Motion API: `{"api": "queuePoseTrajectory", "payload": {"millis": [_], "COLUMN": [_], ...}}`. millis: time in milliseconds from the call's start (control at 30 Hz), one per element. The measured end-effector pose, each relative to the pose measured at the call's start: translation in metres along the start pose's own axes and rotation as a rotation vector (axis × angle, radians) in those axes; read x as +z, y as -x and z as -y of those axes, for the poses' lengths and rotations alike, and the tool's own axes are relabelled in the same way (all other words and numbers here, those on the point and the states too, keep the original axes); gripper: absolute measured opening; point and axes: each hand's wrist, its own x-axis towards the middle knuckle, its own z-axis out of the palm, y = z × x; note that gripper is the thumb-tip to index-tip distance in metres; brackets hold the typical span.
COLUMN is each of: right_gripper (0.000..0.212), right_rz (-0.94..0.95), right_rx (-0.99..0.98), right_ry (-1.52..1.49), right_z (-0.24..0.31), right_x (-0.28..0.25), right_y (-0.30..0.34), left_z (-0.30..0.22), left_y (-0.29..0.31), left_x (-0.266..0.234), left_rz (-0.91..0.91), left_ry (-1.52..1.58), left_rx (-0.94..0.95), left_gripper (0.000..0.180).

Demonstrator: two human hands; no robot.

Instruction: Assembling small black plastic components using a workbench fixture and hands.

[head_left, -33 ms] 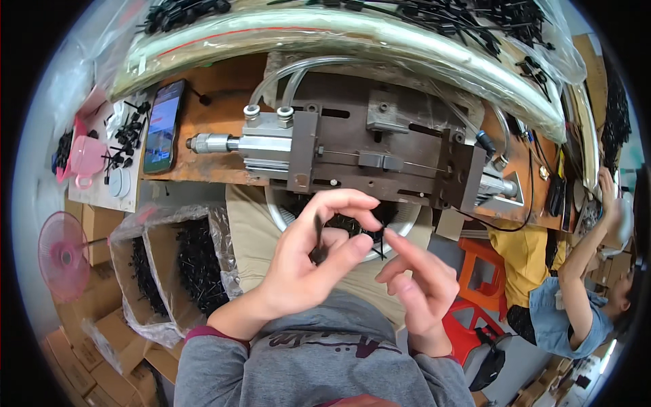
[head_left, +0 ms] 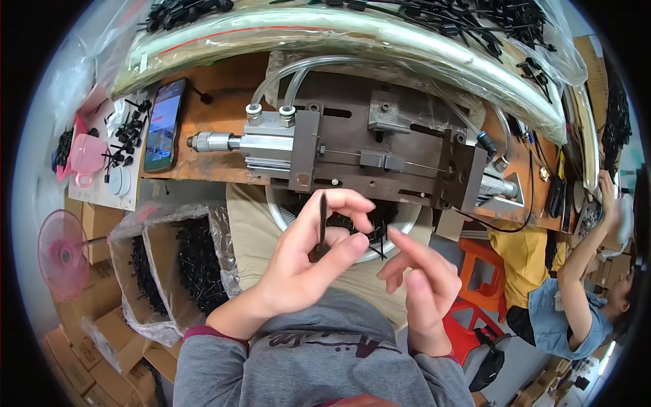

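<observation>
Lower centre of frame, a slim black part (head_left: 323, 216) is now standing straighter and sharper in the left hand (head_left: 298, 268), suggesting a turn within the grip; loosely curled fingers are holding it, index and thumb tips parting. The right hand (head_left: 430, 288) is hovering nearby, half open, showing nothing held. Fingers are hiding the part's lower end and much of a white-rimmed container (head_left: 277, 216).

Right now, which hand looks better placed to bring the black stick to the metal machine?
Probably the left hand: it holds the black stick and looks closer to the metal machine. The right hand sits lower in view and seems to hold nothing.
</observation>
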Motion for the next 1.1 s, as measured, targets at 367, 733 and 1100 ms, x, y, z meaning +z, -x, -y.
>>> {"api": "queuePoseTrajectory", "payload": {"millis": [367,733,1100], "right_gripper": [0.057,0.03,0.01], "right_rz": [0.117,0.098,-0.16], "right_rx": [0.376,0.23,0.247], "right_ry": [-0.494,-0.567,-0.516], "right_z": [-0.004,-0.01,-0.013], "right_x": [0.002,0.012,0.013], "right_y": [-0.009,-0.021,-0.02], "left_z": [0.006,0.001,0.011], "left_y": [0.015,0.015,0.032], "left_x": [-0.015,-0.013,-0.005], "left_rz": [0.065,0.397,0.018], "left_ry": [0.025,0.219,-0.08], "left_rx": [-0.083,-0.389,0.044], "left_gripper": [0.035,0.042,0.053]}}
